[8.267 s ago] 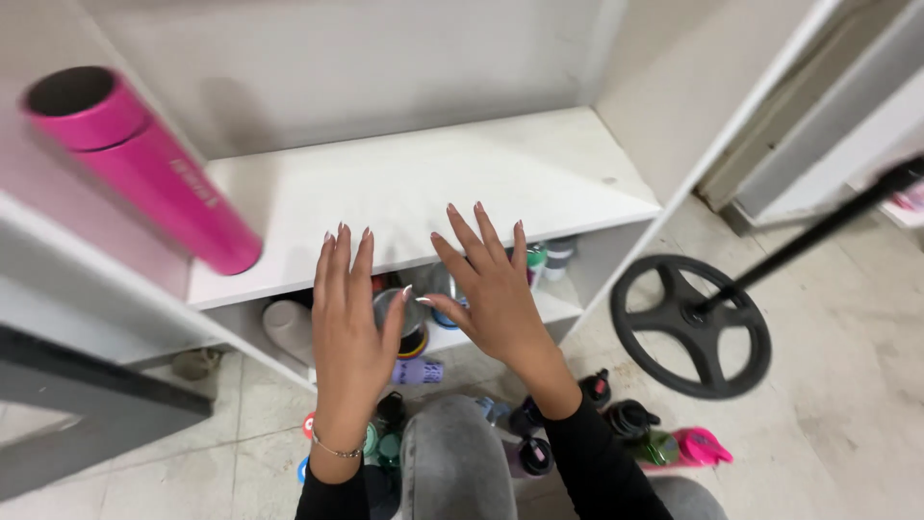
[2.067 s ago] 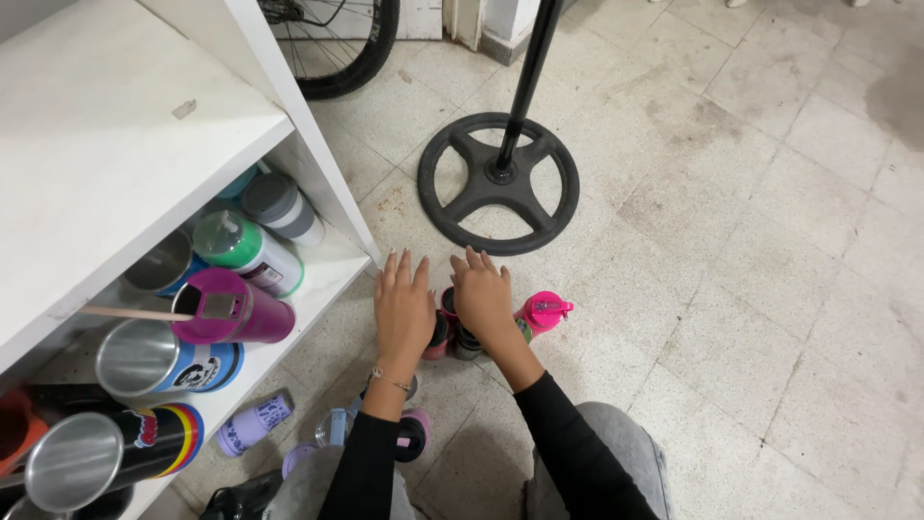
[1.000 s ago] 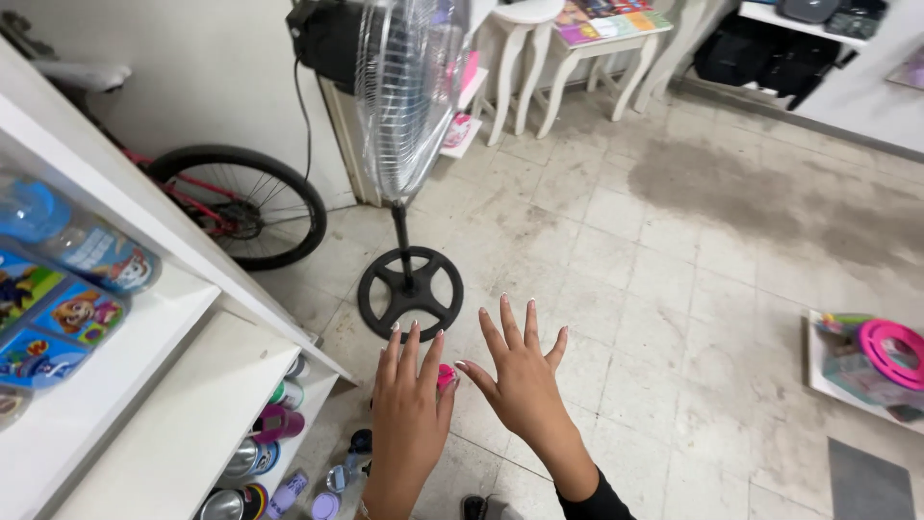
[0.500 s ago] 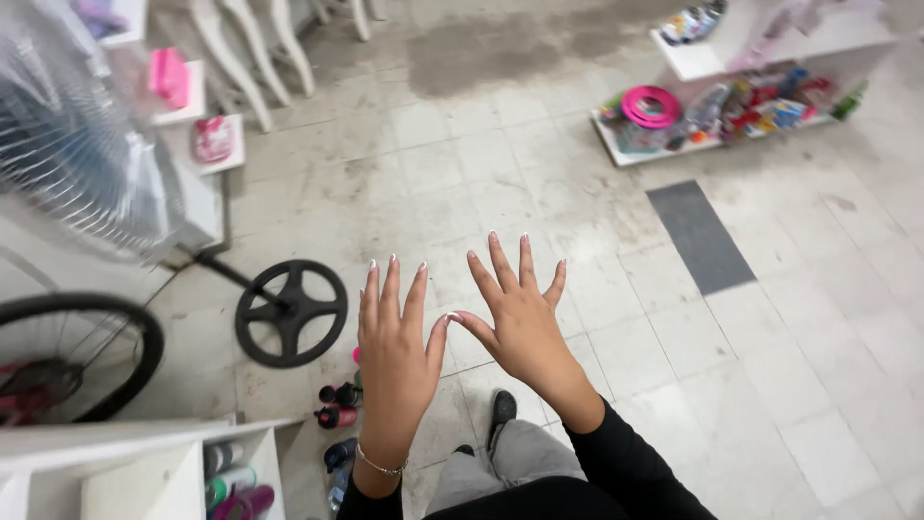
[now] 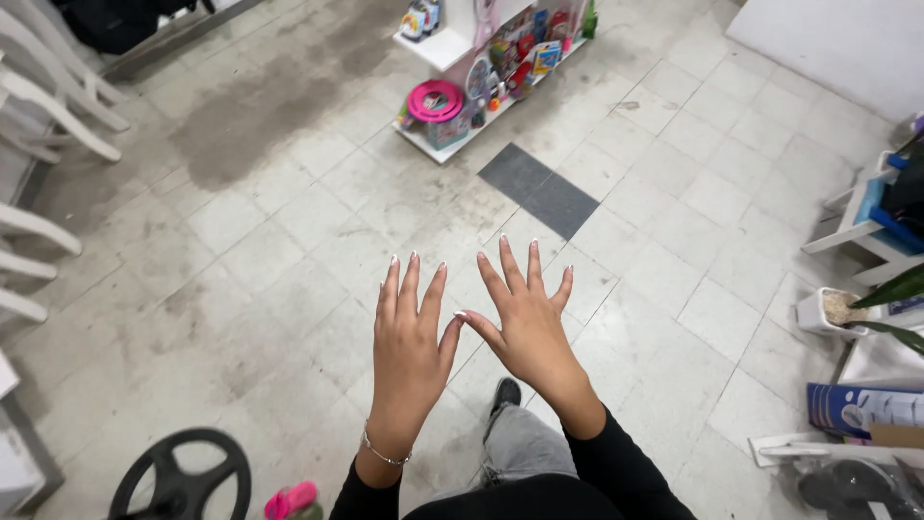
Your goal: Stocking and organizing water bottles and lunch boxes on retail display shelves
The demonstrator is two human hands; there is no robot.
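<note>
Left hand (image 5: 409, 342): raised flat over the floor (image 5: 289, 241), back up, fingers straight and lightly spread, grip holding nothing; thin bracelet (image 5: 385, 453) at the wrist, black sleeve below. Right hand (image 5: 525, 327): just beside the left, likewise flat and empty, fingers fanned wider, thumb tip touching or almost touching the left hand's thumb side. Beneath the hands: pale, stained floor tiles, with a grey trouser leg (image 5: 525, 448) and dark shoe (image 5: 502, 393) under the right wrist. One dark grey tile (image 5: 539, 191) lies beyond the fingertips. Low white shelf (image 5: 438, 48), toward the far edge of the floor: bright packaged toys and a round pink item (image 5: 435, 100). Near-left corner: black round fan base (image 5: 181, 477), with a pink-capped bottle (image 5: 292, 501) just beside it. Left edge: white chair legs (image 5: 43, 106). Right edge: small white pot (image 5: 830, 310) with green leaves, boxed goods near it.
</note>
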